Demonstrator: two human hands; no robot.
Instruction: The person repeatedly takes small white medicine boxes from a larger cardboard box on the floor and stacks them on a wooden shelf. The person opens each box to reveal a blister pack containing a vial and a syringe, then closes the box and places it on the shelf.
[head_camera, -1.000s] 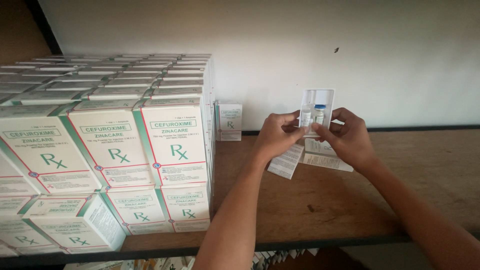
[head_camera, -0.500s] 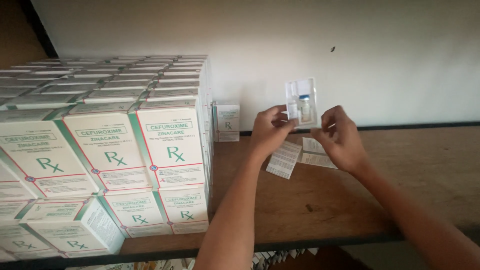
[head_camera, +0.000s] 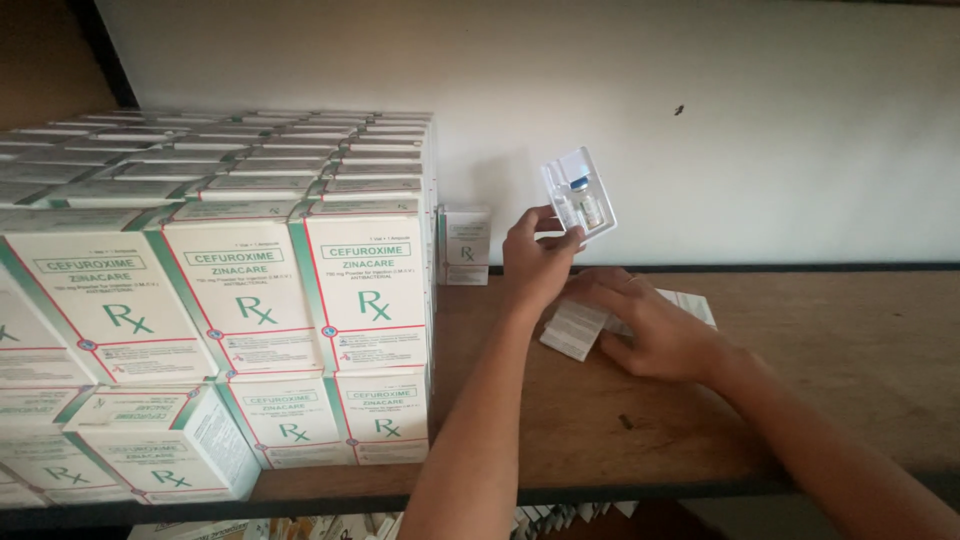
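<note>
My left hand (head_camera: 537, 255) holds up a clear plastic tray (head_camera: 580, 195) by its lower edge, tilted to the left. In the tray sit a small vial with a blue cap and a slim clear ampoule. My right hand (head_camera: 650, 330) lies flat on folded paper leaflets (head_camera: 575, 328) on the wooden shelf (head_camera: 830, 340), fingers spread over them. Another leaflet edge (head_camera: 695, 303) shows behind that hand.
A large stack of white and green medicine cartons (head_camera: 250, 290) fills the left of the shelf. One small carton (head_camera: 466, 245) stands alone against the white wall. More cartons show below the shelf's front edge (head_camera: 560, 515).
My right hand let go of the tray and dropped onto the leaflets on the shelf. My left hand kept the tray and tilted it leftward.
</note>
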